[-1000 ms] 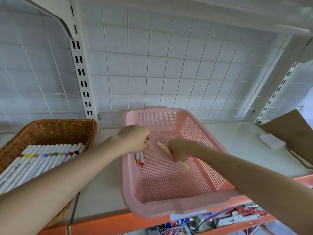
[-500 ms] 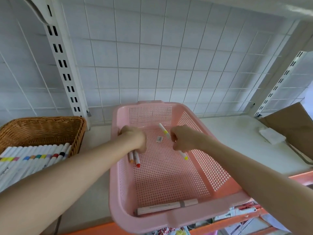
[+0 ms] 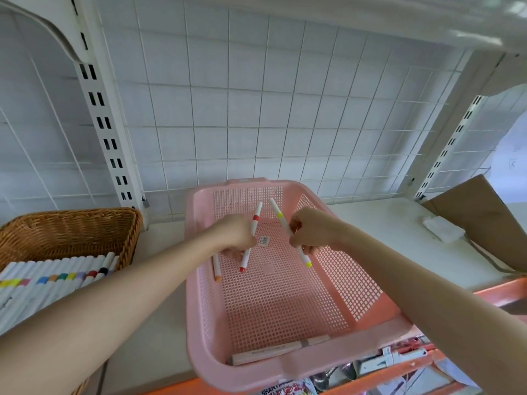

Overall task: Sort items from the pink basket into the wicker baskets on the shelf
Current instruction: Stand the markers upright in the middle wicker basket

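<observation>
The pink basket (image 3: pixel 199 332) stands on the shelf in front of me. Inside it, my left hand (image 3: pixel 233 235) grips a white marker with red bands (image 3: pixel 255 220) and a second white marker with an orange tip (image 3: pixel 216 269), both lifted at an angle. My right hand (image 3: pixel 309 230) grips a white marker with yellow bands (image 3: pixel 278 212), tilted up toward the back wall. A pale pink pen (image 3: pixel 268 352) lies along the basket's near wall, and a small barcode sticker (image 3: pixel 264 240) sits on its floor. The wicker basket (image 3: pixel 71 232) at left holds several white markers (image 3: pixel 57 277).
A white wire grid backs the shelf, with a slotted upright (image 3: pixel 108 132) between the two baskets. At right lie a brown cardboard sheet (image 3: pixel 482 220) and a small white block (image 3: pixel 443 232). Below the orange shelf edge (image 3: pixel 496 289), packaged goods show.
Both hands have lifted their markers off the basket floor. The left hand's red marker now points up and back. The view has tilted, showing the pink pen at the near wall.
</observation>
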A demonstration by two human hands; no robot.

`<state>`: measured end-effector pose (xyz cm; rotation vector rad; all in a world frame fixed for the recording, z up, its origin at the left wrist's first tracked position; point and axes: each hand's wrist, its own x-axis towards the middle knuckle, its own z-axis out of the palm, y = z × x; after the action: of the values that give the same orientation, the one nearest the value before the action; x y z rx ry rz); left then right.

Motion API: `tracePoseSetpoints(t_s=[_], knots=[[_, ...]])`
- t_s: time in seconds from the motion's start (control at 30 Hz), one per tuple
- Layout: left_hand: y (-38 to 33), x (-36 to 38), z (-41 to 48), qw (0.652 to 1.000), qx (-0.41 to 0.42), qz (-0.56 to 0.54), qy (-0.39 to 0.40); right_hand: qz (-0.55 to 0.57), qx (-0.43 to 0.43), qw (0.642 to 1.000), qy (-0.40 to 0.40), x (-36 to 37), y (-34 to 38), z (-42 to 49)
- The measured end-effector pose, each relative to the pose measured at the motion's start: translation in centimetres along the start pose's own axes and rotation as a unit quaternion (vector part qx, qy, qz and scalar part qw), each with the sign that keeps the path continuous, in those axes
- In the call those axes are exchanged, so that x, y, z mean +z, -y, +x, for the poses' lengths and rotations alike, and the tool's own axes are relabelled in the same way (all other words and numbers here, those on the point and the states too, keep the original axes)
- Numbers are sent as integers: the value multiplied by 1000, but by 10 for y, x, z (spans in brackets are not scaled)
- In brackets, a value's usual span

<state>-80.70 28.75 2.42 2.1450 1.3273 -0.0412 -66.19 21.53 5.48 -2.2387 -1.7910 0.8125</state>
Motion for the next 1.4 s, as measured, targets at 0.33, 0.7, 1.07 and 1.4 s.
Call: tracePoseSetpoints(t_s=[0.33,0.7,1.07,1.4], knots=[[18,-35,-60,965,85,-229,-100,185,4,981,-50,-3,31,-24],[123,-65,-142,949,79,-220,-212,241,-65,966,-63,42,145,-43],[223,-82,-188,958,32,-190,-211,172,-53,983,-30,121,224,-26],[249,-75,-196,969,52,-181,-157,-80,10,996,-50,152,246,-9]])
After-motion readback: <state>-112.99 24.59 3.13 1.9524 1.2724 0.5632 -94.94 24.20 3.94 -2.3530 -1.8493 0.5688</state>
